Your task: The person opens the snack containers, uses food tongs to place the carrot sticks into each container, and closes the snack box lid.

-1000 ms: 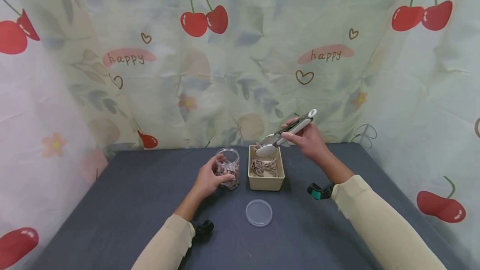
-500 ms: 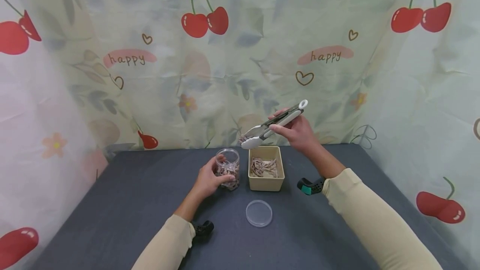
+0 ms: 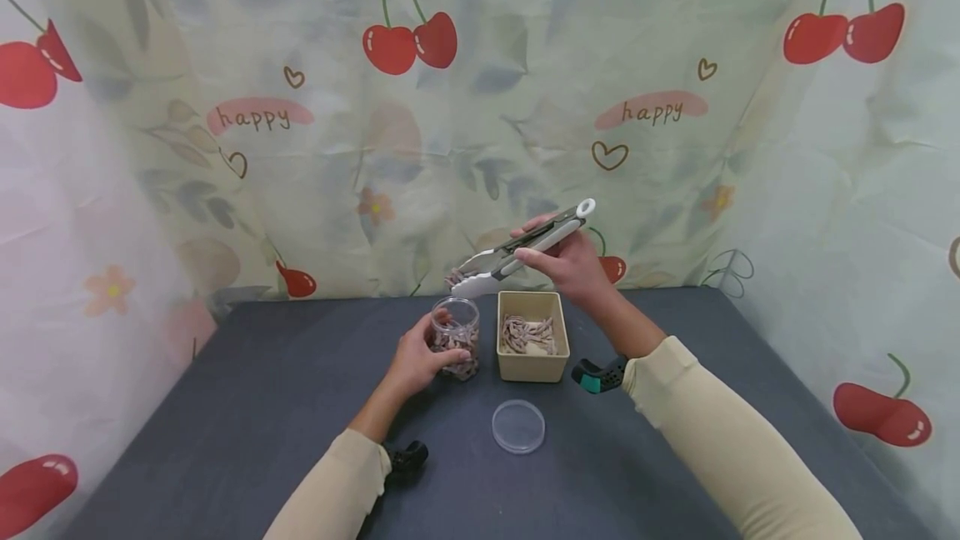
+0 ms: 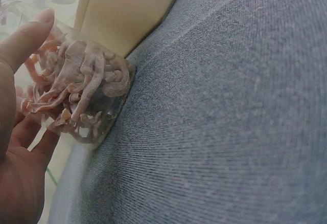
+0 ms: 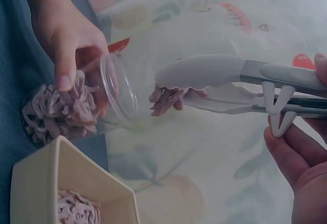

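Observation:
My left hand (image 3: 415,357) grips a clear plastic jar (image 3: 467,319) that stands upright on the table. Pale brownish-pink, twisted strips (image 4: 84,75) fill its lower part; I cannot tell what they are. In my right hand (image 3: 573,265) is a pair of white and grey tongs (image 5: 214,70), tilted down to the left. The tongs' heads pinch a small bunch of the same strips (image 5: 171,98), just above the jar's open mouth and apart from it. Right of the jar sits a beige rectangular box (image 3: 532,369) with more strips (image 3: 528,332) on its bottom.
A round clear lid (image 3: 518,427) lies on the dark blue-grey tabletop (image 3: 247,415) in front of the jar and box. Behind the table's far edge hangs a printed curtain (image 3: 480,148) with cherries; similar cloth hangs at both sides.
My right hand has lifted the tongs with a bunch of strips out of the beige box and carried them left, to above the jar. The left hand and jar have stayed put.

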Available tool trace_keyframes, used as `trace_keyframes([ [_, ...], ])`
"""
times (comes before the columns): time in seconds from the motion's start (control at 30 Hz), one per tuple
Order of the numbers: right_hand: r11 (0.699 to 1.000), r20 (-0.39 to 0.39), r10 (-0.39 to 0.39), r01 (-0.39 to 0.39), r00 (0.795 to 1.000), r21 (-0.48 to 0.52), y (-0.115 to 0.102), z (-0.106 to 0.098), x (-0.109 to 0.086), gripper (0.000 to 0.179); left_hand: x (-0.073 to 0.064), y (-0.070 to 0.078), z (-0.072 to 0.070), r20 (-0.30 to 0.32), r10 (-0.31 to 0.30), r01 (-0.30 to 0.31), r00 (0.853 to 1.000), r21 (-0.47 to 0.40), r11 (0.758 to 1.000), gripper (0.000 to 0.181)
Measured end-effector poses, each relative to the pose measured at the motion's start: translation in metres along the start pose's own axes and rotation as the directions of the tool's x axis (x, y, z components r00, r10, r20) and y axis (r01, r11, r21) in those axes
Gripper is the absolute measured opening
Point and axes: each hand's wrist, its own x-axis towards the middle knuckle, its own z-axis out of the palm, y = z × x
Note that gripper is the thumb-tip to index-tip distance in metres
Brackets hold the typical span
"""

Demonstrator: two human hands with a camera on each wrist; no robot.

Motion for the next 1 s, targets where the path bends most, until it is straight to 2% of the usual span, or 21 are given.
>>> trace_keyframes([
  [0.4,0.998,0.009,0.04,-0.04,0.999,0.056,0.009,0.011,-0.002,0.032,0.0,0.003,-0.001,0.003,-0.022,0.022,1.0,0.012,1.0,0.073],
  [1.0,0.996,0.033,0.085,-0.086,0.996,0.026,0.017,0.017,-0.006,0.03,-0.002,0.005,-0.002,0.001,-0.027,0.027,1.0,0.033,0.999,0.067],
])
